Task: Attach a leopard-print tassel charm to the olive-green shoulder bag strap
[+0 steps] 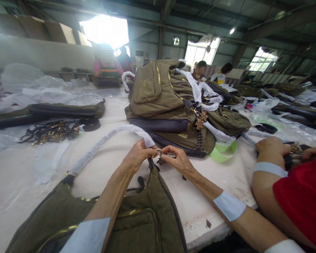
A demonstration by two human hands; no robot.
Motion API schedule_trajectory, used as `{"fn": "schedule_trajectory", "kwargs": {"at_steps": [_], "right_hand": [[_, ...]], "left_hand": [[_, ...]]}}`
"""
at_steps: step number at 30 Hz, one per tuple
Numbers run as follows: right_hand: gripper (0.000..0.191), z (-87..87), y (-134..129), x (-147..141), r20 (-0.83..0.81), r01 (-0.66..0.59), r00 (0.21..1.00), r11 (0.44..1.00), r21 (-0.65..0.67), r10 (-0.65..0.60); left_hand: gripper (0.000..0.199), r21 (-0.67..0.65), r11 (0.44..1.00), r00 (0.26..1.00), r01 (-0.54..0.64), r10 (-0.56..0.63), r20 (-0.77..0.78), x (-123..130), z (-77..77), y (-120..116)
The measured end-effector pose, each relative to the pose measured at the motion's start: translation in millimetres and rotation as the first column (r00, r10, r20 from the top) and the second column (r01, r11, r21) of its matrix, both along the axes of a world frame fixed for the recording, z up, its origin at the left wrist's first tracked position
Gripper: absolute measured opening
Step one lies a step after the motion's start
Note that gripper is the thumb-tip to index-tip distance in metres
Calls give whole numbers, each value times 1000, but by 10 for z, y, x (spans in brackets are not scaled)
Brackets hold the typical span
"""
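An olive corduroy shoulder bag (137,225) with gold zips lies on the table in front of me. Its strap (97,151), wrapped in white paper, arches up from the left and comes down to the right end of the bag. There my left hand (138,156) is closed, pinching a metal ring (158,153) beside the strap's end. From the other side, the thumb and forefinger of my right hand (180,161) pinch the same ring. A small dark charm (162,161) hangs under the right fingers, partly hidden. Whether the ring is linked to the strap hardware cannot be made out.
A pile of similar bags (158,95) rises just beyond my hands, with a patterned charm (201,117) hanging from it. Left lies a heap of charms (55,131) near folded bags (68,109). At right, a co-worker's arm in a red sleeve (302,196) reaches over the table.
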State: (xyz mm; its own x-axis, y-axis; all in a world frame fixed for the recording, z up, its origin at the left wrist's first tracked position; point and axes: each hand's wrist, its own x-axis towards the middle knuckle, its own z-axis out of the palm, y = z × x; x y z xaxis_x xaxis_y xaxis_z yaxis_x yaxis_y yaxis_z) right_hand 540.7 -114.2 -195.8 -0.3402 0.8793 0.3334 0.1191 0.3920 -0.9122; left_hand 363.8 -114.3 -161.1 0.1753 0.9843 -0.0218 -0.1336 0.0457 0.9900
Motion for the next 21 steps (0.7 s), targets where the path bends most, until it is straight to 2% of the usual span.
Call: {"fn": "schedule_trajectory", "kwargs": {"at_steps": [3,7,10,13,21], "right_hand": [[12,54,-28,9,3,-8,1000,1000,9,8],[25,89,10,42,-31,-50,998,999,-9,50],[26,89,56,67,-103,-143,986,984,-104,133],[24,70,77,71,-181,-228,965,947,-225,190],[24,-43,60,9,-396,-309,906,874,-375,150]], "left_hand": [[26,-18,1000,1000,-9,8,-18,-9,-6,0],[29,-13,1000,1000,-17,17,-8,-9,-16,6],[30,-5,1000,1000,-13,13,4,-1,-26,13],[30,6,1000,1000,-16,16,15,16,-31,11],[26,49,998,999,-30,29,36,71,-25,-16]]}}
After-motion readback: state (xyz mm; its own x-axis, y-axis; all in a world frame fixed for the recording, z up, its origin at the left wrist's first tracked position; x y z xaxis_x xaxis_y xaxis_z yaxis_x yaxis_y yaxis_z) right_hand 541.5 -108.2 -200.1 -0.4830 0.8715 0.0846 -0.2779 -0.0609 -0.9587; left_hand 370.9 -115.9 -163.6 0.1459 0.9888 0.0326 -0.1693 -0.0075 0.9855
